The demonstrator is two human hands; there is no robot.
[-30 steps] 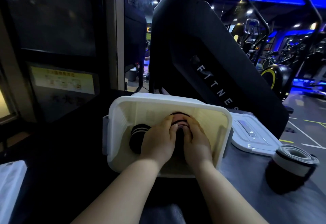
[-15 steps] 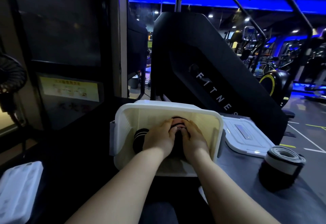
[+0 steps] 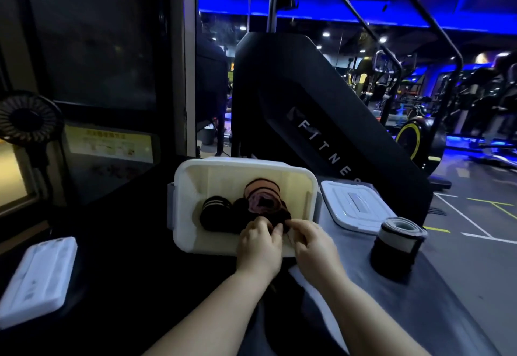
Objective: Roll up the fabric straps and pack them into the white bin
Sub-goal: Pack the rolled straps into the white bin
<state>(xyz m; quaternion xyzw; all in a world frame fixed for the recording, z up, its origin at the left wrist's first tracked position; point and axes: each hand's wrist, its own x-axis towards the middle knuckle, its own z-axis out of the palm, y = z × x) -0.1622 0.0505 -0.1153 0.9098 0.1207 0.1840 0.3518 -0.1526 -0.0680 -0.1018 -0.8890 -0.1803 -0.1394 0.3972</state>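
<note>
Left hand: the left hand (image 3: 258,246) is at the near wall of the white bin (image 3: 179,215), back to the camera, its fingers curled onto the dark near edge of the pink-and-black roll (image 3: 263,200) and holding it.
Right hand: the right hand (image 3: 313,246) is just beside the left, thumb and forefinger pinching the same dark edge.
Change: half a second ago both hands lay deep in the bin, pressed over this roll and hiding it. They have since drawn back to the near wall, and the roll's pink top is uncovered.
Flat white case: one (image 3: 36,274), near left on the dark table (image 3: 112,285), well apart from the bin.
White bin: one, open, on the table.
Rolls in the bin: two can be told apart. The pink-and-black roll sits right of centre with its coiled end up. A dark striped roll (image 3: 215,213) lies to its left. Whether the dark fabric between them is separate, I cannot tell.
Roll outside: one grey-topped roll (image 3: 397,243) stands upright on the table to the right of the bin, untouched and apart from it.
Strap count: three rolled straps in all.
Lid: one white lid (image 3: 352,207) lies flat just beside the bin's right wall, behind the grey-topped roll.
Fan: one small black fan (image 3: 26,117), far left.
Notice: one yellow notice (image 3: 109,143) on the dark panel behind the table.
Machine: one black machine (image 3: 321,120) with white lettering rises behind the bin.
</note>
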